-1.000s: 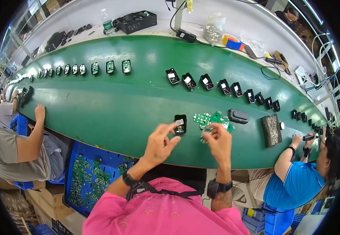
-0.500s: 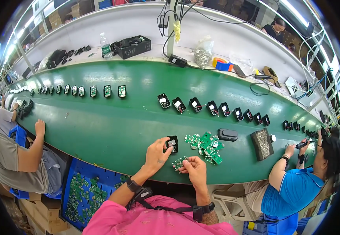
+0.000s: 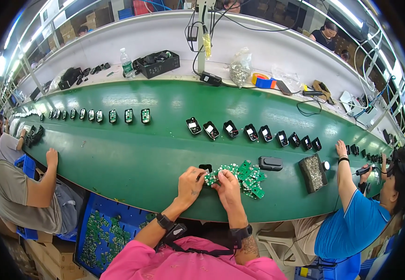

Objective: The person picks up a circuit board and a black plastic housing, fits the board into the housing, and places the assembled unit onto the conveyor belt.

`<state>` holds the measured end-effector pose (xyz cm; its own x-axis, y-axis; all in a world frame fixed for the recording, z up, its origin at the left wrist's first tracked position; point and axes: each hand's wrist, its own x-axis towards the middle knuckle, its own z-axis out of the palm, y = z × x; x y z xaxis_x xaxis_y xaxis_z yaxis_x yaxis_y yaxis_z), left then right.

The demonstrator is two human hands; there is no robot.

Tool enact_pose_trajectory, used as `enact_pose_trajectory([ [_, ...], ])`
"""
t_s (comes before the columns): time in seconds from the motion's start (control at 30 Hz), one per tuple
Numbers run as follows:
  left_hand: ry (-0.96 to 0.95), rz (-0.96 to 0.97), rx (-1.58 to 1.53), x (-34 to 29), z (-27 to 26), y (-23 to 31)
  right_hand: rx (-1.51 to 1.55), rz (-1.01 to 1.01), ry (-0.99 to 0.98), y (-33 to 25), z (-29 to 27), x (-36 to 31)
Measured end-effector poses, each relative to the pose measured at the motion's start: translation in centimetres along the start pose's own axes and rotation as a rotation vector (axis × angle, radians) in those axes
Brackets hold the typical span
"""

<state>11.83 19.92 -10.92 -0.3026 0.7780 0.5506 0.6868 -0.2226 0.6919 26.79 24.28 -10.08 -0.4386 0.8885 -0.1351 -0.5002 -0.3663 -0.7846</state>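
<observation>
A small open black plastic case (image 3: 205,167) stands on the green table just in front of me, mostly covered by my hands and a board. My left hand (image 3: 189,187) is closed at the case's left side, its fingertips close to the board's left end. My right hand (image 3: 228,187) pinches a green circuit board (image 3: 211,178) between thumb and fingers, over the near part of the case. Right beside that hand lies a loose pile of green circuit boards (image 3: 252,176). What my left fingertips press on is partly hidden.
A row of open black cases (image 3: 250,132) runs off to the right; cases with boards (image 3: 128,115) line the left. A closed black case (image 3: 271,163) and a dark tray of small parts (image 3: 313,172) sit right of the pile. Co-workers sit either side; a blue bin (image 3: 135,214) stands below left.
My right hand has brought the circuit board up and left, over the case and against my left fingertips. The co-worker on the right has reached an arm forward to the row of cases.
</observation>
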Motion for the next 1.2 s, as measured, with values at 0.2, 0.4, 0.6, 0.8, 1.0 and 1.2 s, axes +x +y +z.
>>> enact_pose_trajectory([
  [0.2,0.03,-0.242,-0.15,-0.2,0.0,0.9,0.21,0.139,-0.061,1.1,-0.8,0.4],
  [0.4,-0.032,-0.354,-0.351,-0.8,-0.3,0.6,0.175,0.15,-0.087,1.4,-0.7,-0.4],
  [0.6,-0.085,-0.326,-0.334,-1.0,-1.1,0.8,-0.006,0.036,0.018,1.1,-1.3,-0.7],
  [0.8,-0.129,-0.214,-0.234,-1.1,-1.3,0.5,-0.054,0.016,0.032,0.7,-0.8,-1.7],
  [1.0,0.047,-0.268,-0.194,-1.8,-2.1,3.0,-0.056,0.021,0.14,0.0,-0.8,-3.1],
  [1.2,-0.23,-0.527,-0.488,-3.9,-3.0,3.4,-0.207,-0.031,0.078,0.0,0.4,-3.2],
])
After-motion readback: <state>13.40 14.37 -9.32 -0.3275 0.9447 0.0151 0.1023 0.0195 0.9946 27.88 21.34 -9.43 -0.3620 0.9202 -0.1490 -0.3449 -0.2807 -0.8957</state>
